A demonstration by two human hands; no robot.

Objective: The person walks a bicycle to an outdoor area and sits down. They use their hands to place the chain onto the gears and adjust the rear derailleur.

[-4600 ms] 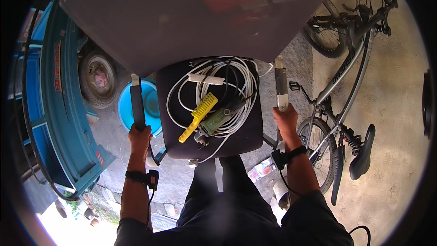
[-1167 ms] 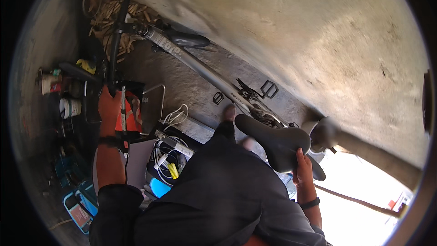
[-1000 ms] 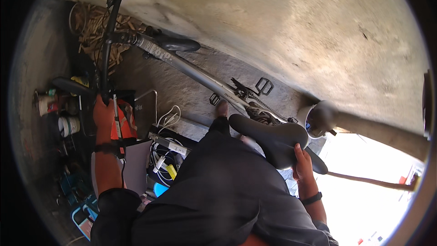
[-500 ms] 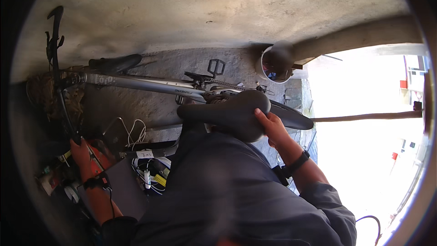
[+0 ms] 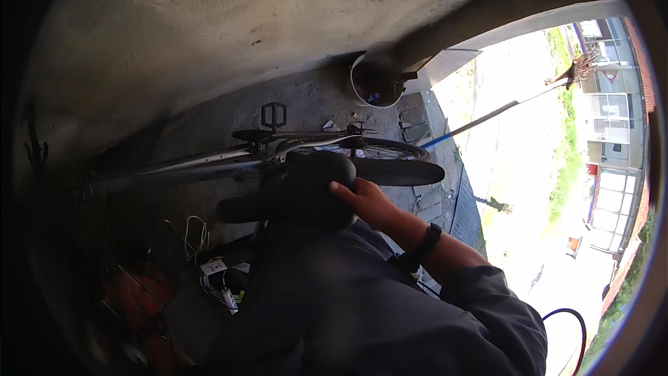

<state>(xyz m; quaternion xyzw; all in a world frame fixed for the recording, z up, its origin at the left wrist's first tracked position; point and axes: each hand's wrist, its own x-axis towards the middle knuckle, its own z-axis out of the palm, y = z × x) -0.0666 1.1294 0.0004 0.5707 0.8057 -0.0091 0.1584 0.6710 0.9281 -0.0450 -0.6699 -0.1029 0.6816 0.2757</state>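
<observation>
The person's right hand (image 5: 372, 203), at centre, clasps the rear of a black bicycle saddle (image 5: 309, 184), thumb on top; the left's grip, lower-left, is indeterminable in shadow.

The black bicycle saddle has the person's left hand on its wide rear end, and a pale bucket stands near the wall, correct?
Not the left: the head view shows the right hand on the wide rear end of the black bicycle saddle. The pale bucket does stand near the wall.
</observation>
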